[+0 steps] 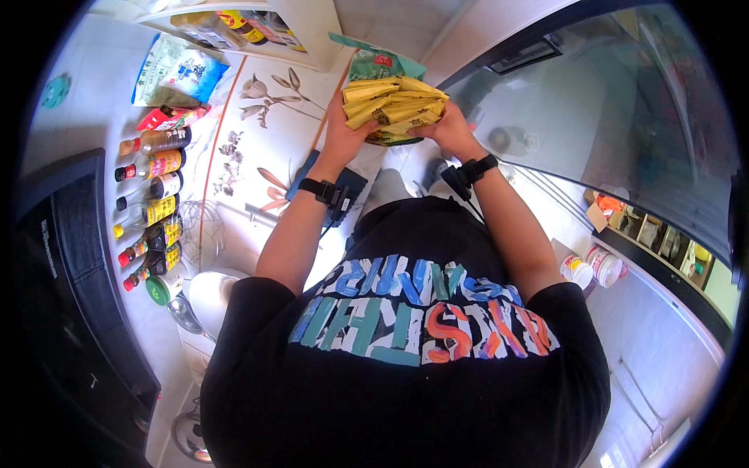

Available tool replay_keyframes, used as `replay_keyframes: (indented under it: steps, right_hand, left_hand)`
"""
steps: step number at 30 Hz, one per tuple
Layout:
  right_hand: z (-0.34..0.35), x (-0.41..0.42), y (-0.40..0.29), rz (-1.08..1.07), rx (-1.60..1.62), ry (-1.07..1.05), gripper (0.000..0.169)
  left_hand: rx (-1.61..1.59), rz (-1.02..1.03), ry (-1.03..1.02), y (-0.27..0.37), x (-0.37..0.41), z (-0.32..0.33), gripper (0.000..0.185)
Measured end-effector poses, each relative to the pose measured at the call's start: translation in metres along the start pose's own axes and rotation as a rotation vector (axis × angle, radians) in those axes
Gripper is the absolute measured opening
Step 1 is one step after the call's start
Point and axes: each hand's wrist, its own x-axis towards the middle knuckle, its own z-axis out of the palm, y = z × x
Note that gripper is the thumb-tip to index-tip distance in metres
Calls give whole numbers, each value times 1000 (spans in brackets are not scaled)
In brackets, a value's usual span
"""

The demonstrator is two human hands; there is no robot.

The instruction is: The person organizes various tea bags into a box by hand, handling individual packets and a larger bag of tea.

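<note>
Several yellow packets [395, 108] lie in a loose stack in front of my body, gripped from both sides. My left hand [345, 131] closes around their left side, its thumb laid across the lower packets. From the right side, my right hand [447, 128] holds the same stack with its thumb on the packets. A green plastic bag [380, 64] bearing writing shows behind the packets and sticks out above them; how it is held is hidden by the stack. Each wrist wears a black strap with a small device.
Left, a counter [88, 117] carries sauce bottles [164, 165], a blue-and-white bag [196, 73] and a green-lidded jar [161, 289]. Cabinet fronts with flower prints [257, 96] stand below. A large dark glass panel [562, 105] spans the upper right, near white tubs [603, 266].
</note>
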Motion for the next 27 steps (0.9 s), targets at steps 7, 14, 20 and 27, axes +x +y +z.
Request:
replay_keyframes:
  steps: [7,14,20,27]
  right_hand:
    - [0,-3,-6,-47,66,-59,53]
    - [5,1,-20,-63,-2,-42,55]
    - [10,3,6,-31,-399,205,69]
    - [23,-10,16,-210,-571,314,85]
  left_hand:
    - [70,4,-79,-2,0,-11,65]
    - [-144,-84,-219,16,10,-28,65]
    - [-44,-79,-137,-6,15,-21,67]
    - [55,56,-25,-13,10,-12,80]
